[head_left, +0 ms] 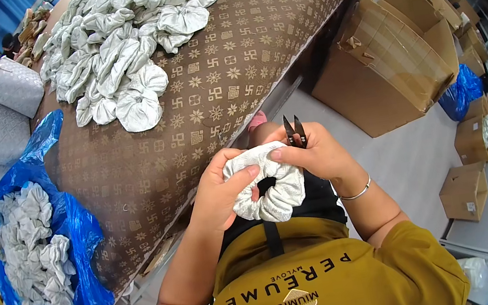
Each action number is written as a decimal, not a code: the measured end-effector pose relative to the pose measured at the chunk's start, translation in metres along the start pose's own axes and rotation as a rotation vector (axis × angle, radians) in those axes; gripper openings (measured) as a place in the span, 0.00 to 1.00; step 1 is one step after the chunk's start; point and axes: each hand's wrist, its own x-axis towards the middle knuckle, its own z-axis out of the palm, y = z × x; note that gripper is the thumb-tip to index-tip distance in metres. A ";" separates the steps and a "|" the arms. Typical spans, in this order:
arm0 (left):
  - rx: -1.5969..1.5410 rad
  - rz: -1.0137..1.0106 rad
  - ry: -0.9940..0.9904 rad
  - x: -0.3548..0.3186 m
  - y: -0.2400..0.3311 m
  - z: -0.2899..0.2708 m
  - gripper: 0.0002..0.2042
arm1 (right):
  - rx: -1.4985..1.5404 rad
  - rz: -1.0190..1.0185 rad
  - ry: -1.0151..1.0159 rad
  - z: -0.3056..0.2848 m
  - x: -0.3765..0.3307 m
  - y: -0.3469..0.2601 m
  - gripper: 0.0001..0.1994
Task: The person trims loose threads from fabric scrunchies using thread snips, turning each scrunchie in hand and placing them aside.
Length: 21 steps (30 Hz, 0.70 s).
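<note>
A white fabric scrunchie (282,200) is stretched between my two hands in front of my lap. My left hand (215,191) grips its left side, the thumb lying across the front. With my right hand (315,152) I pinch its upper right edge, thumb on the cloth. Small black thread snips (295,131) also sit in the right hand, their two blades apart and pointing up and away. A dark hole shows at the scrunchie's centre. Fingers behind the cloth are mostly hidden.
A brown patterned cloth covers the table (208,76). On it lie a heap of white scrunchies (117,51) and, at the near left, a blue plastic bag (84,237) holding more. Bubble wrap (2,118) stands at the left edge. Large cardboard boxes (372,84) are on the right.
</note>
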 end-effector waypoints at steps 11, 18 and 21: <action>-0.044 -0.003 0.013 -0.001 -0.002 -0.001 0.08 | -0.002 -0.031 -0.070 -0.007 -0.001 0.006 0.05; 0.188 -0.059 -0.017 -0.003 -0.010 0.000 0.11 | -0.184 0.011 -0.045 -0.004 0.005 0.012 0.07; 0.210 -0.164 -0.002 -0.006 -0.020 0.000 0.13 | 0.118 0.088 0.258 -0.014 0.013 0.024 0.07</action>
